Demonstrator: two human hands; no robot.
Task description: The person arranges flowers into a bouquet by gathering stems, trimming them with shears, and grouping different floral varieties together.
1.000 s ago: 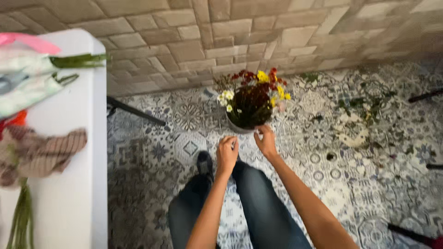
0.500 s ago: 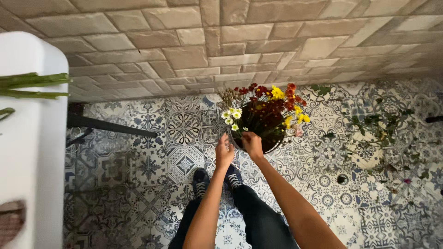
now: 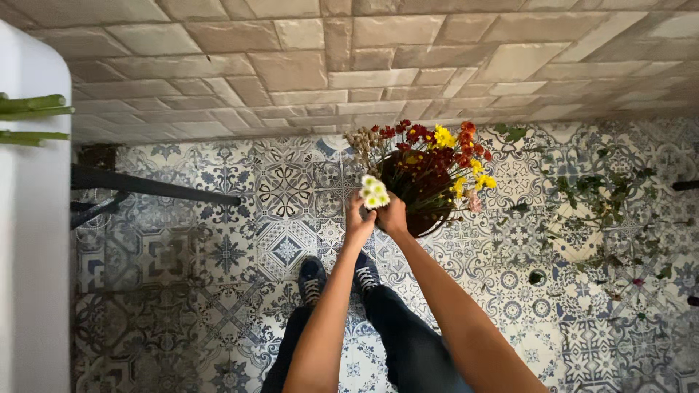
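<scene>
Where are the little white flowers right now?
The little white flowers sit at the middle of the head view, above both hands, beside the dark bouquet.

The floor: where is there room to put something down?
Bare patterned floor lies between the white table and the shoes. It is crowded right of the flower bucket, where green cuttings are scattered. Both hands meet at the flowers.

Two hands [image 3: 375,218], one bouquet [image 3: 426,164], two shoes [image 3: 338,276], three green stems [image 3: 33,116].

Bare forearms, dark jeans [image 3: 408,342], dark sneakers [image 3: 313,280] (white laces)
</scene>
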